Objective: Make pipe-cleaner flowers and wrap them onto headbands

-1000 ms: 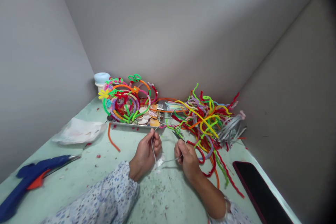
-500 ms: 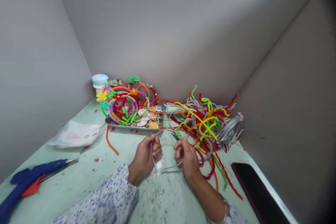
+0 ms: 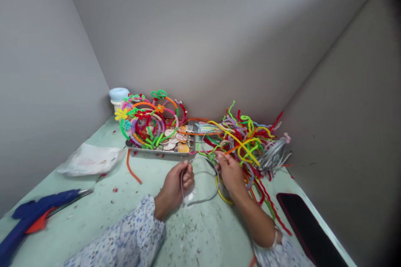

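Observation:
My left hand is closed around one side of a thin grey wire hoop, which stands open at its lower end. Just past the hoop's right side, my right hand reaches to the near edge of a tangled heap of coloured pipe cleaners. Its fingers are drawn together, and what they pinch is hidden. Beside those fingers lies a dark pointed blade, apparently of scissors, partly covered. A yellow curved piece shows below the right hand. Another thin grey hoop lies behind.
A metal tray holds shells and several pipe-cleaner headbands. At left are a blue glue gun and a white plastic bag. A phone lies at right; a blue-lidded jar stands behind the tray.
My right hand has moved up and right, off the grey hoop's side to the heap. The yellow curved piece has come into sight. My left hand keeps hold of the hoop.

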Demonstrator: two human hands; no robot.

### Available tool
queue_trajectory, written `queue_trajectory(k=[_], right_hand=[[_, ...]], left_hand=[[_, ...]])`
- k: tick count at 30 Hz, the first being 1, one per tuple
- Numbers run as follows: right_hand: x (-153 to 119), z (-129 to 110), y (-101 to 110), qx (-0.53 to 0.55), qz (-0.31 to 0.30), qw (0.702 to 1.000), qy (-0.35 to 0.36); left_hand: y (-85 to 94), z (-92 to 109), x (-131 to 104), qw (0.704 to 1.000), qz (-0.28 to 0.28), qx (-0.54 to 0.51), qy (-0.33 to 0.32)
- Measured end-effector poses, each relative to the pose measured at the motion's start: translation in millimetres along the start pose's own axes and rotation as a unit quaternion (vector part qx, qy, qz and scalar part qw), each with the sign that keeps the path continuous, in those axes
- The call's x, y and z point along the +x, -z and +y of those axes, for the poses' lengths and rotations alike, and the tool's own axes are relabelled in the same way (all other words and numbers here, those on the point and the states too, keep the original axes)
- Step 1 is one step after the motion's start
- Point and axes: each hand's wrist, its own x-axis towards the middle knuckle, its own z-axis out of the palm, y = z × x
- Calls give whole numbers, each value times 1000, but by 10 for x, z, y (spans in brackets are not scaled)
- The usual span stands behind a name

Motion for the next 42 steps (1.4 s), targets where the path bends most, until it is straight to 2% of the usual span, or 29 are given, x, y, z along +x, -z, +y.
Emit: queue_trajectory(k=[2, 3, 5, 9, 12, 14, 19, 23, 26, 31, 36, 39, 42], right_hand=[[123, -8, 70, -130, 37, 986, 102], [179, -4, 96, -193, 57, 967, 155], [273, 22, 127, -298, 75, 929, 205], [385, 99, 143, -453, 61, 870, 183], [414, 100, 157, -498, 51, 851, 158], [420, 57, 179, -477, 58, 863, 154], [445, -92, 257, -291, 103, 940, 145], [505, -119, 296, -104, 101, 988, 60], [536, -122, 312, -28, 97, 995, 14], [514, -214, 353, -40, 110, 992, 56], [496, -278, 366, -11, 97, 994, 58], [481, -297, 367, -37, 65, 996, 44], [463, -303, 380, -127, -9, 992, 25]], left_hand=[[1, -27, -3, 999, -5, 51, -5], [5, -42, -3, 997, -11, 79, -12], [18, -71, 1, 991, -21, 127, -26], [35, -101, 8, 985, -23, 167, -37], [26, -99, 4, 983, -24, 176, -39], [17, -95, -2, 983, -25, 180, -39], [11, -98, -6, 981, -30, 188, -44], [12, -103, -5, 978, -37, 202, -46], [16, -107, -7, 976, -43, 208, -48], [29, -122, -4, 972, -55, 220, -56], [19, -125, -4, 970, -51, 234, -52], [9, -120, -7, 971, -35, 231, -51], [7, -119, -6, 971, -30, 228, -58]])
